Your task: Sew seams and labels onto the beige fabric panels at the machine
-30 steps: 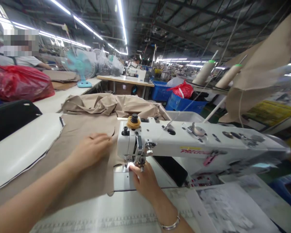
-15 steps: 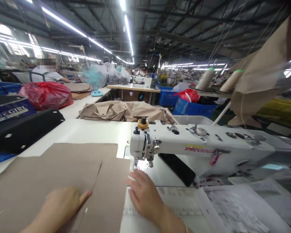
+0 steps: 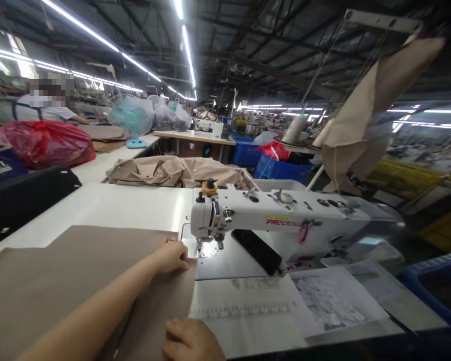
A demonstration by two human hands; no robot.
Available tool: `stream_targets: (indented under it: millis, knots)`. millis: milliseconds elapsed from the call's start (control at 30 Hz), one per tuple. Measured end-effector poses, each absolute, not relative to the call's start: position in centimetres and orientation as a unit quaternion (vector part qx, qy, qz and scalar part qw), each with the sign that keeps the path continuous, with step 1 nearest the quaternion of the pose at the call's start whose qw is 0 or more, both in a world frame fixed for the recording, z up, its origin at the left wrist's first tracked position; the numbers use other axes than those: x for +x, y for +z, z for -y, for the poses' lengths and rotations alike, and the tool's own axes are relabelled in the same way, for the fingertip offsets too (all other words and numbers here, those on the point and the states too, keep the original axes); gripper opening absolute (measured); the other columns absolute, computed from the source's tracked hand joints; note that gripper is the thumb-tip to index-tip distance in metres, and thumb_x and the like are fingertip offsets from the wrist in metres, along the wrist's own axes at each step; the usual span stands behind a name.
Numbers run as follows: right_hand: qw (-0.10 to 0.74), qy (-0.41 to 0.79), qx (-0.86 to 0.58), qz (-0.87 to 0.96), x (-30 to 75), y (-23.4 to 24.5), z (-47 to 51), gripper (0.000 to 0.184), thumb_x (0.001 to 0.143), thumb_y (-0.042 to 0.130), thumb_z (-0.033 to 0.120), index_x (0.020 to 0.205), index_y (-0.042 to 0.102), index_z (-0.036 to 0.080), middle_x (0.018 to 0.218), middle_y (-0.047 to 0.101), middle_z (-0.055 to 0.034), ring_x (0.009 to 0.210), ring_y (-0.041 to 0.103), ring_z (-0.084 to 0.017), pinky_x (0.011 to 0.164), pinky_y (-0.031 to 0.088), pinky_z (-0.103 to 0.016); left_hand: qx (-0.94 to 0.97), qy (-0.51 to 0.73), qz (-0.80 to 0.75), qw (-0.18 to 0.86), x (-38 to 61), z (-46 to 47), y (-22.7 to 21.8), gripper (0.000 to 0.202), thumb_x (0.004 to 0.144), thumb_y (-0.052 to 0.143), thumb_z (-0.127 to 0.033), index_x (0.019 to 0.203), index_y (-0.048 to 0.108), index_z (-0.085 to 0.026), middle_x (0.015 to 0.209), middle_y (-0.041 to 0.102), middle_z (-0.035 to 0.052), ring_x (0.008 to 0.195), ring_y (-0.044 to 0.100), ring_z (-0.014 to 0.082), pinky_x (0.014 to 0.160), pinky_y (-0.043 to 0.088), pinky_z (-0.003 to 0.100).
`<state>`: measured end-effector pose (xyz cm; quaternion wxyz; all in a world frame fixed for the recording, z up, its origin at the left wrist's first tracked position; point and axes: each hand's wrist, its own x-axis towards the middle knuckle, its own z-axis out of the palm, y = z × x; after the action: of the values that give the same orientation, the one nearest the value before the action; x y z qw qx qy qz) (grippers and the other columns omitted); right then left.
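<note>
A large flat piece of brown fabric [image 3: 78, 260] with a slit in it covers the left part of the sewing table. My left hand [image 3: 173, 256] is closed on its far right corner, just left of the needle area of the white sewing machine [image 3: 244, 208]. Lower down, my right hand [image 3: 193, 341] has its fingers curled on the fabric's right edge, close to the bottom of the view. The slit runs partly beneath my left forearm.
A black phone [image 3: 257, 250] lies under the machine arm. To the right stands a white box [image 3: 300, 321] of small white pieces. A ruler strip [image 3: 244, 310] marks the tabletop. Crumpled brown fabric [image 3: 173, 170] is heaped behind the table. Another person sits at far left.
My left hand has moved forward and right from the slit to the fabric's far corner. My right hand has drawn back from near the needle to the fabric's lower right edge. The view has turned right.
</note>
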<state>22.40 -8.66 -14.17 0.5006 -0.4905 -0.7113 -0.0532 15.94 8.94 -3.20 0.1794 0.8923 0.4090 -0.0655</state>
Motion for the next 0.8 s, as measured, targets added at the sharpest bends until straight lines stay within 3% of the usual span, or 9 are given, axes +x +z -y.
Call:
stream_targets:
  millis: [100,167,267,333,467,800]
  knots:
    - [0.436,-0.005,-0.640,0.632,25.0,-11.7,7.7,0.033,0.077,0.051,0.030,0.108,0.057,0.021,0.115,0.057,-0.0102,0.106,0.052,-0.026,0.086,0.046,-0.041,0.892,-0.041,-0.394,0.219,15.2,-8.5,-3.3,0.011,0.069,0.060,-0.030,0.066,0.058,-0.019,0.084,0.064,-0.0002,0.091,0.055,0.0212,0.098,0.026,0.044]
    - [0.402,-0.001,-0.696,0.595,26.2,-10.9,6.3,0.028,0.071,0.057,0.025,0.098,0.060,0.021,0.114,0.056,-0.0108,0.112,0.046,-0.030,0.090,0.042,-0.047,0.887,-0.033,-0.387,0.249,14.7,-8.2,-3.3,0.011,0.072,0.056,-0.030,0.068,0.058,-0.019,0.075,0.064,-0.0037,0.080,0.056,0.0162,0.102,0.021,0.044]
    - [0.385,0.047,-0.696,0.604,26.8,-10.8,4.6,0.005,0.069,0.057,0.018,0.067,0.060,0.022,0.096,0.061,-0.0064,0.101,0.051,-0.027,0.087,0.041,-0.045,0.882,-0.016,-0.379,0.281,14.5,-8.0,-2.9,0.013,0.072,0.055,-0.031,0.067,0.057,-0.019,0.066,0.062,-0.0060,0.073,0.056,0.0136,0.103,0.020,0.043]
    - [0.409,0.070,-0.680,0.604,26.5,-10.7,4.1,0.011,0.069,0.056,0.015,0.059,0.056,0.021,0.087,0.061,-0.0046,0.091,0.054,-0.024,0.083,0.041,-0.043,0.880,-0.005,-0.373,0.293,14.4,-8.0,-2.6,0.015,0.072,0.054,-0.033,0.066,0.057,-0.019,0.065,0.062,-0.0060,0.071,0.055,0.0134,0.102,0.021,0.042]
    - [0.475,0.077,-0.664,0.573,25.9,-10.2,4.4,0.015,0.067,0.055,0.010,0.056,0.052,0.021,0.079,0.059,-0.0036,0.082,0.052,-0.022,0.079,0.040,-0.042,0.880,0.008,-0.360,0.308,14.5,-8.1,-2.1,0.017,0.073,0.053,-0.032,0.063,0.058,-0.019,0.062,0.062,-0.0054,0.068,0.055,0.0130,0.102,0.021,0.042]
    - [0.487,0.074,-0.667,0.559,25.9,-9.9,4.4,0.017,0.070,0.056,0.013,0.055,0.052,0.021,0.076,0.058,-0.0033,0.079,0.052,-0.021,0.075,0.040,-0.038,0.887,0.028,-0.345,0.307,14.6,-8.4,-2.4,0.016,0.073,0.054,-0.027,0.062,0.062,-0.019,0.060,0.061,-0.0050,0.066,0.056,0.0129,0.098,0.029,0.035]
